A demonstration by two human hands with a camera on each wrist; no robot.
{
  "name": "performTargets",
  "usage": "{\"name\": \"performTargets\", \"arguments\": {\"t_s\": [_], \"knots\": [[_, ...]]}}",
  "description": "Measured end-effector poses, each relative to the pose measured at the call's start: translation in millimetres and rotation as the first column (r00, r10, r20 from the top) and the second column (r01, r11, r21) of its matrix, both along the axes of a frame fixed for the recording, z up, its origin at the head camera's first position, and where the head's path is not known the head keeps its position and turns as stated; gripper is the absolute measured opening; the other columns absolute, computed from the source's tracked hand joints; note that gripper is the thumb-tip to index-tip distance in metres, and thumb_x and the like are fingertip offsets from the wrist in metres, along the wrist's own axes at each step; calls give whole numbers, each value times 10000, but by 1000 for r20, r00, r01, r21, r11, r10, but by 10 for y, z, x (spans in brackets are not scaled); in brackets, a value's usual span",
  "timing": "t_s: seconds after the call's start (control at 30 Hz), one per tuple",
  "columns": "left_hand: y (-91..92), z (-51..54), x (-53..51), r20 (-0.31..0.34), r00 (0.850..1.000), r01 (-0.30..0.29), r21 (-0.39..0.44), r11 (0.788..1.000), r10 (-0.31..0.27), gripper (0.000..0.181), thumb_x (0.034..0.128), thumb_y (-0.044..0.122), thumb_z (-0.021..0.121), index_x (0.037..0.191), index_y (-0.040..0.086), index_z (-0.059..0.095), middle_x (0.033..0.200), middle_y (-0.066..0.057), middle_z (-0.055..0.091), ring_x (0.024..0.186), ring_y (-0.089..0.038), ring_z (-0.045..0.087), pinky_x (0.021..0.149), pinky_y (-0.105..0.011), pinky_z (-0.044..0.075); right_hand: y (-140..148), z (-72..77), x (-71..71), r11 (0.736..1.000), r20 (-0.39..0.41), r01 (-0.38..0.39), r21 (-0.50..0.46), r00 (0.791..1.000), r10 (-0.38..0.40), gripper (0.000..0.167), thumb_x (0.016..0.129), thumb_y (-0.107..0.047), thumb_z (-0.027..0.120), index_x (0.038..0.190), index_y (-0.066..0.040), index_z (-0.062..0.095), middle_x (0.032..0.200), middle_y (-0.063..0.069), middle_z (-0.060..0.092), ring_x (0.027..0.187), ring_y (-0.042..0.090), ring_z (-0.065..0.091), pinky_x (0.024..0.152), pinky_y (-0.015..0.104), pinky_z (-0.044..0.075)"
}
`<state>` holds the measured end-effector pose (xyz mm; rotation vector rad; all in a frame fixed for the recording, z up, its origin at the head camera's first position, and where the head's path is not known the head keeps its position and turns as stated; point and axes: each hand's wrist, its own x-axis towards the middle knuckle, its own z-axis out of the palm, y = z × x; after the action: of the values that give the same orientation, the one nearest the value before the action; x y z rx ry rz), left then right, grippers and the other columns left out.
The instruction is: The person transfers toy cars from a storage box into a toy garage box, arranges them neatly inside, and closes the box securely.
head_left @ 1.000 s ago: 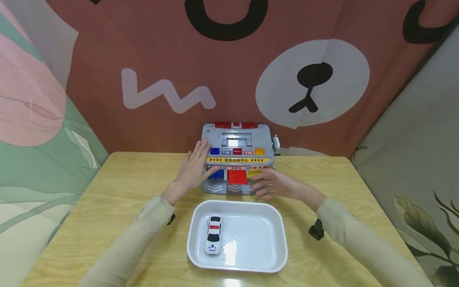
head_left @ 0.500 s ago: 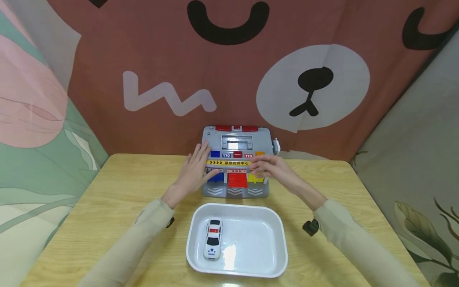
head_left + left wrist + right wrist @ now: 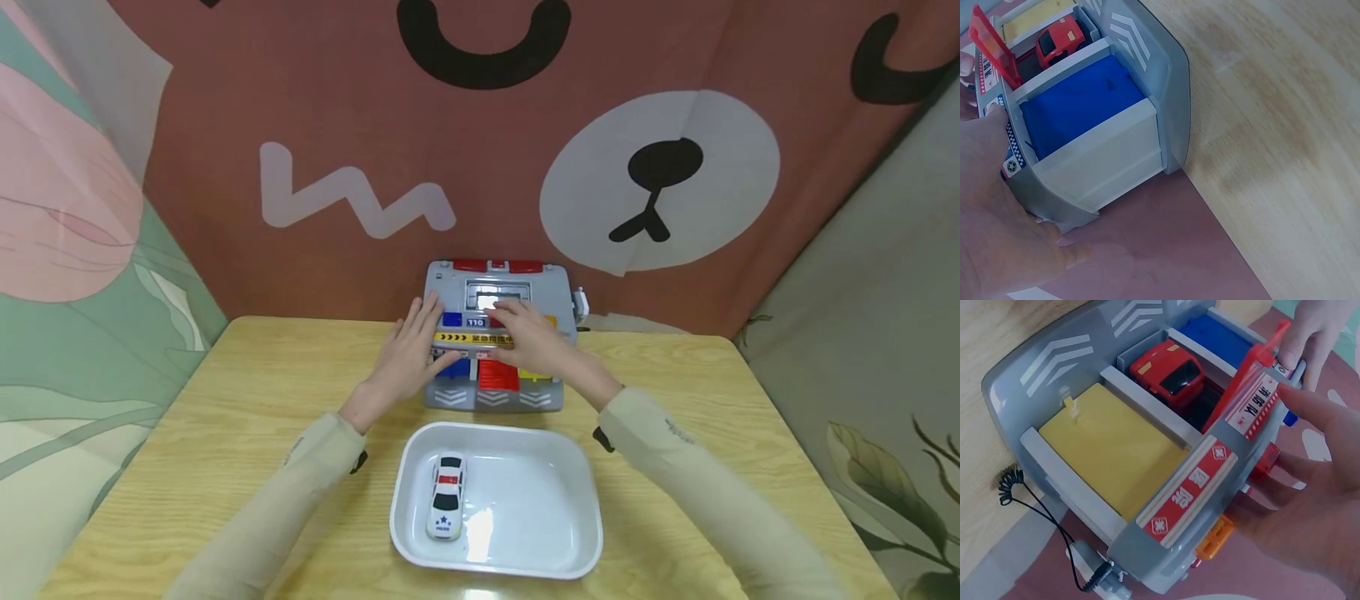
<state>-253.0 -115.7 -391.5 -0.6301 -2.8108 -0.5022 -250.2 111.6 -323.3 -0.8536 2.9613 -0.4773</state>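
The grey toy station (image 3: pixel 553 287) stands at the table's back edge. My left hand (image 3: pixel 401 354) lies along its left side, fingers extended and thumb over the front. Loosely bent fingers of my right hand (image 3: pixel 536 342) rest over its middle buttons; in the right wrist view they reach behind the front edge beside a red button (image 3: pixel 1266 461). Both wrist views show the red door (image 3: pixel 992 49) swung up, with a red toy car (image 3: pixel 1172 375) in the middle bay. The blue door (image 3: pixel 1082 103) and the yellow door (image 3: pixel 1110 447) lie closed on either side.
In front of the station is a white tray (image 3: pixel 532 500) with a white police car (image 3: pixel 446 500) at its left. A handset (image 3: pixel 1094 565) on a coiled black cord hangs at the station's side. A bear-patterned cloth (image 3: pixel 480 167) hangs behind the table.
My right hand has moved up and left from the station's lower right to its middle buttons. My left hand has stayed against the left side.
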Motion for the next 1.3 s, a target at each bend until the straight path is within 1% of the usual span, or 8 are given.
{"name": "performTargets", "arguments": {"t_s": [0.17, 0.47, 0.6, 0.73, 0.83, 0.93, 1.07, 1.3], "knots": [[-5, -11, -1, -10, 1000, 2, -10, 1000, -2, 874, 933, 605, 470, 1550, 78, 146, 1619, -73, 3, 1466, -273, -30, 1113, -588, 192, -60, -65, -29, 989, -18, -22, 148, 1000, 25, 789, 846, -331, 755, 1497, -124, 361, 1483, 152, 367, 1318, 354, 343, 1089, 504, 315], [-7, -35, 4, -8, 1000, 4, -9, 1000, -4, 873, 931, 605, 473, 1549, 78, 153, 1620, -67, -1, 1465, -261, -33, 1112, -591, 188, -107, -184, -50, 962, -169, -25, 271, 983, 73, 844, 772, -342, 816, 1455, -91, 389, 1323, 156, 400, 1163, 307, 369, 993, 412, 432], [-24, -42, 4, -20, 1000, 6, -4, 1000, -6, 866, 932, 589, 491, 1547, 75, 164, 1620, -69, 8, 1467, -295, 9, 1108, -597, 191, -165, -294, -39, 938, -279, 13, 347, 956, 90, 878, 753, -341, 828, 1447, -58, 370, 1314, 183, 414, 1157, 331, 386, 992, 455, 414], [-14, -48, 1, -24, 1000, -3, -5, 1000, 3, 860, 934, 583, 494, 1545, 72, 172, 1620, -69, 14, 1467, -293, 13, 1109, -593, 193, -167, -436, -64, 909, -397, 61, 413, 910, 119, 890, 761, -316, 821, 1458, -49, 335, 1304, 191, 418, 1122, 333, 397, 978, 445, 405], [-3, -48, 6, -22, 1000, -3, -7, 1000, 3, 860, 936, 587, 486, 1544, 65, 175, 1619, -75, 16, 1466, -290, 12, 1106, -593, 203, -137, -539, -104, 903, -460, 82, 422, 878, 135, 825, 799, -272, 786, 1457, -62, 336, 1289, 184, 424, 1097, 323, 401, 950, 417, 406], [4, -50, 9, -16, 1000, 9, -6, 1000, -9, 865, 937, 594, 475, 1546, 64, 162, 1619, -75, 8, 1467, -288, 9, 1106, -590, 205, -100, -595, -141, 921, -496, 90, 379, 860, 120, 776, 791, -265, 799, 1428, -98, 388, 1261, 167, 443, 1087, 316, 407, 921, 408, 402], [-3, -53, 15, -19, 1000, 8, -4, 1000, -8, 866, 937, 591, 476, 1548, 70, 151, 1620, -69, -1, 1466, -258, -26, 1117, -574, 191, -86, -610, -175, 944, -521, 78, 320, 847, 107, 744, 769, -269, 825, 1391, -137, 437, 1241, 154, 462, 1084, 313, 416, 896, 406, 399], [-23, -52, 30, -33, 999, 2, 0, 1000, -2, 866, 935, 581, 495, 1548, 72, 157, 1619, -76, 13, 1467, -263, -19, 1115, -576, 196, -124, -631, -193, 941, -548, 94, 327, 829, 108, 640, 834, -193, 766, 1384, -154, 441, 1229, 160, 477, 1064, 318, 444, 855, 392, 420]]}}
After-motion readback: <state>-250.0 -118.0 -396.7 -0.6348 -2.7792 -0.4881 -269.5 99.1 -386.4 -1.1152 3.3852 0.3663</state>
